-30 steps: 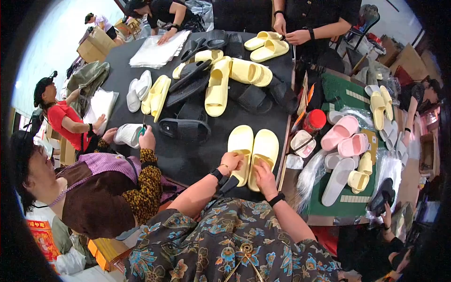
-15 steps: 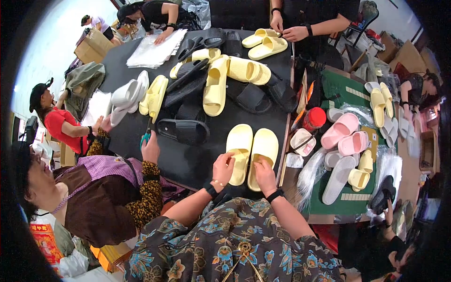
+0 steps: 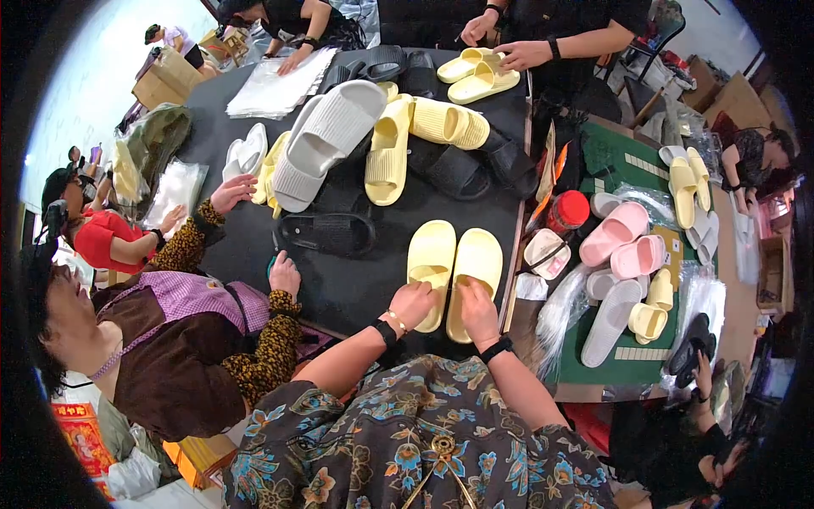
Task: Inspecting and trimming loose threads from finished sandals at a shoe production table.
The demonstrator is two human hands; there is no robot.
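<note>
Pair of yellow slippers (image 3: 454, 270): side by side, soles down, at the near edge of the black table (image 3: 339, 288). My left hand (image 3: 413, 303) curls over the left heel; my right hand (image 3: 476, 310) presses the right heel, fingers bent. Both forearms angled inward, wrists banded.

Bright, even overhead light; soft shadows; strong fisheye warp, dark vignette at edges

Pretty cramped workroom, a big black table (image 3: 339, 288) fills the middle, and a second table with a green top (image 3: 623, 157) sits at 3 o'clock, right against it. Pale floor (image 3: 80, 110) shows at 10 o'clock, bright with light. Cardboard boxes (image 3: 170, 76) stacked around 11 o'clock, a dark chair (image 3: 657, 34) at 1 o'clock
</note>
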